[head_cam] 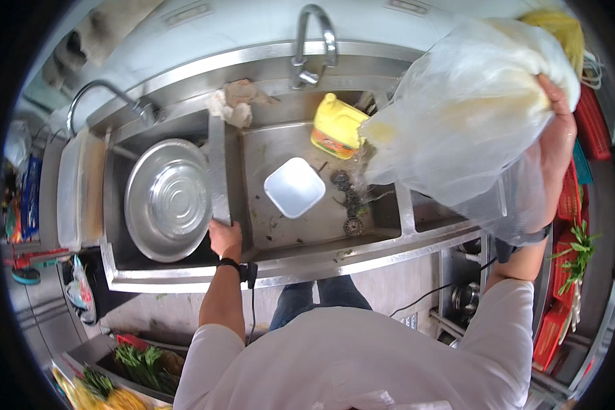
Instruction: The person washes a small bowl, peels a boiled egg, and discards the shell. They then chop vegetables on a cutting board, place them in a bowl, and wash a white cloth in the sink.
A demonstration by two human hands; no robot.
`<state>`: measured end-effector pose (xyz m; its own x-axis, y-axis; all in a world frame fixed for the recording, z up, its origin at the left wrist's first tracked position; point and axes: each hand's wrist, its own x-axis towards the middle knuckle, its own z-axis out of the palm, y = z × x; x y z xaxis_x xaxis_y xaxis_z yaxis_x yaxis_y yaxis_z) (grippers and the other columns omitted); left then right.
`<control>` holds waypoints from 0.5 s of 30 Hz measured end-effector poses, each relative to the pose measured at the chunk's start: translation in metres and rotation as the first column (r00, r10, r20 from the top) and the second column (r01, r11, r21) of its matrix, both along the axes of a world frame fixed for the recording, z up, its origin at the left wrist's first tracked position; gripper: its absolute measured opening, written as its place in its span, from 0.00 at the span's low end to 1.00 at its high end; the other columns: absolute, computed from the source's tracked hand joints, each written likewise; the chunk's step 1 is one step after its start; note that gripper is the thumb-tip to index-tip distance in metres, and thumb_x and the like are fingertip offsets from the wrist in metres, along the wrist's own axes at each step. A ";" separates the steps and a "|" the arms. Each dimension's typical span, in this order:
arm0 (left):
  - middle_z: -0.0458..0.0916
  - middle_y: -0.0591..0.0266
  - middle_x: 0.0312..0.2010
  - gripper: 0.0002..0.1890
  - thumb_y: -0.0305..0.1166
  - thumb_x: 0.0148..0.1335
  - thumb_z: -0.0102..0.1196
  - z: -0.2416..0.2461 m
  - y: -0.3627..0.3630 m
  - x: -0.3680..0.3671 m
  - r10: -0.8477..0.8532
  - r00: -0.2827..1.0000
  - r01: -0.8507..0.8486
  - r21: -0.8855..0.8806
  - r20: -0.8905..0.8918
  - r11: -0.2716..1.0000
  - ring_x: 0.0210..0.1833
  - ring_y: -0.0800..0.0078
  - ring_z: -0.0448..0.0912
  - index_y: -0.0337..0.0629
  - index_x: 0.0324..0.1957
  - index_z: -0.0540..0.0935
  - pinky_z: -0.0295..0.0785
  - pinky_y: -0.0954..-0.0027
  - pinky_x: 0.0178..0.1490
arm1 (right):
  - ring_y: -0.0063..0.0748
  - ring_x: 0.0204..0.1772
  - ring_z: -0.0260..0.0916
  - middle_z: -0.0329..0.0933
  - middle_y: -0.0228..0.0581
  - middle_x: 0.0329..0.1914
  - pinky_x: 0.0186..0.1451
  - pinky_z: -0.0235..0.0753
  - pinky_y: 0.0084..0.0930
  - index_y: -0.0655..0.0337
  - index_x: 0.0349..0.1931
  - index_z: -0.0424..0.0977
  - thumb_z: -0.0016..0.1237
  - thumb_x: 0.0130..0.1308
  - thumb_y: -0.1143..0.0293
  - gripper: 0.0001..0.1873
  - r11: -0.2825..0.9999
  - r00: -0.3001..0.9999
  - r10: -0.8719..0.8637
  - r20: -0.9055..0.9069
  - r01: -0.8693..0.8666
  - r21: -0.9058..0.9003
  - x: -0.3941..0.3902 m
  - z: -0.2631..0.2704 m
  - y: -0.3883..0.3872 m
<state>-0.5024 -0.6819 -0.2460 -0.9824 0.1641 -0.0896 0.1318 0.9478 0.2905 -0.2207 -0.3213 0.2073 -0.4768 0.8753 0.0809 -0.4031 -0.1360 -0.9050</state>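
My left hand [225,238] is at the lower end of the sink divider [218,174], against the right rim of a round metal basin [171,200]. I cannot tell whether its fingers grip the rim or the divider. The basin lies in the left sink bowl. Up on the right, my right hand [557,110] holds a large, bulging clear plastic bag [466,107]; whitish and yellowish patches show through it. The bag's loose end hangs by a cut yellow plastic jug [337,128] in the middle sink bowl. A white square container [294,187] lies in that bowl.
Dark debris surrounds a drain strainer [353,226]. Faucets arch over the middle bowl [312,46] and left bowl [100,95]. A crumpled wet cloth [241,100] lies on the back ledge. Lidded plastic bins [79,189] stand left; red baskets [566,256] with greens [576,253] line the right.
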 end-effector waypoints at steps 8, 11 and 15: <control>0.76 0.44 0.45 0.30 0.41 0.48 0.61 0.005 0.000 0.000 0.010 0.999 -0.012 0.062 0.033 0.998 0.48 0.46 0.77 0.36 0.50 0.66 0.75 0.50 0.47 | 0.30 0.41 0.77 0.79 0.40 0.41 0.45 0.76 0.26 0.68 0.42 0.76 0.55 0.55 0.75 0.14 0.999 0.955 -0.047 0.294 0.040 0.032 -0.103 -0.175 -0.059; 0.76 0.50 0.42 0.25 0.41 0.48 0.61 0.006 0.001 0.000 0.023 1.000 -0.023 0.050 -0.007 0.999 0.47 0.51 0.77 0.39 0.44 0.67 0.76 0.50 0.45 | 0.38 0.43 0.77 0.80 0.44 0.43 0.48 0.76 0.30 0.67 0.45 0.76 0.57 0.55 0.68 0.18 0.975 0.807 0.179 0.563 -0.222 0.008 -0.132 -0.290 -0.075; 0.76 0.52 0.41 0.25 0.42 0.48 0.61 0.004 0.003 -0.002 0.050 0.999 -0.050 0.028 -0.009 0.998 0.46 0.52 0.77 0.41 0.44 0.67 0.76 0.50 0.43 | 0.61 0.61 0.66 0.66 0.64 0.60 0.60 0.70 0.40 0.61 0.68 0.54 0.61 0.50 0.54 0.47 0.678 -0.024 0.000 1.000 -0.735 -0.018 -0.141 -0.419 -0.095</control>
